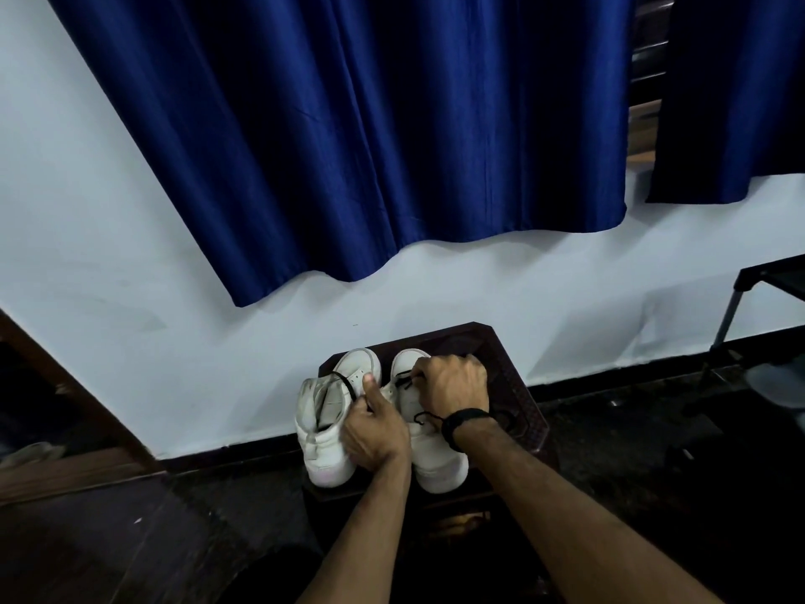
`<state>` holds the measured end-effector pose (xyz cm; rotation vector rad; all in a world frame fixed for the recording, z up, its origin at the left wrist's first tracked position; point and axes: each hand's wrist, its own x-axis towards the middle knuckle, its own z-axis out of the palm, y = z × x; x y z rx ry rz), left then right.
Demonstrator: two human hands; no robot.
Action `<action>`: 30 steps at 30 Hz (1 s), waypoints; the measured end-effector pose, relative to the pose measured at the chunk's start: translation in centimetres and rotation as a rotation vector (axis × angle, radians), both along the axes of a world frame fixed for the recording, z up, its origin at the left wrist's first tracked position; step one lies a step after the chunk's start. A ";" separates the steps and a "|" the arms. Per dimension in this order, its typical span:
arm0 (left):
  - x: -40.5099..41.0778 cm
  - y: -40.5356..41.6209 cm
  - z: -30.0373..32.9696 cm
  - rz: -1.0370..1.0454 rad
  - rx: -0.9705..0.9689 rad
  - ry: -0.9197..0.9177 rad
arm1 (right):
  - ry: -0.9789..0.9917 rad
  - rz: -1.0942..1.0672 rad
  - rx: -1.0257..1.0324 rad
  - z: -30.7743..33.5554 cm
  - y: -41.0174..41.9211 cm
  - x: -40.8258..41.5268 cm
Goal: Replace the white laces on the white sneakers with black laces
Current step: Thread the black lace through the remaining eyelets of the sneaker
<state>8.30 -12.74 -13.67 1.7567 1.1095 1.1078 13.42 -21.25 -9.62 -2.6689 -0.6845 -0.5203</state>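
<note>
Two white sneakers stand side by side on a dark stool [516, 388], toes toward the wall. The left sneaker [324, 429] has no lacing that I can see and a black lace [344, 383] looping over its tongue. My left hand [374, 429] sits between the shoes, thumb up, pinching that black lace. My right hand [453, 383] is curled over the right sneaker [435, 464] near its toe and pinches a black lace end [405, 381] threaded in the front eyelets. More black lace lies by my right wrist.
A blue curtain [348, 146] hangs on the white wall behind the stool. A dark wooden frame [65, 407] stands at the left. A black metal stand [749, 298] and some dim objects sit at the right. The floor is dark.
</note>
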 end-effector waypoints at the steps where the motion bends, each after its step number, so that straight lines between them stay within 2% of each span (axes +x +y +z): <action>1: 0.0 0.0 0.0 0.000 -0.004 0.002 | -0.010 0.005 0.021 -0.1 0.0 0.0; 6: 0.0 -0.1 0.0 -0.008 0.004 0.019 | -0.104 0.055 0.046 -0.5 0.3 0.3; 11: 0.0 -0.1 0.0 0.007 0.025 0.019 | -0.031 0.149 -0.027 0.0 0.4 0.4; 17: -0.3 -0.4 0.4 -0.003 0.040 0.012 | -0.083 0.177 -0.041 0.4 0.5 -0.2; 24: -0.2 -0.4 0.3 -0.006 0.063 0.044 | -0.135 0.107 -0.048 0.1 0.9 -0.4; 30: -0.3 -0.4 0.2 -0.007 0.061 0.051 | -0.076 0.146 -0.065 0.2 0.9 -0.4</action>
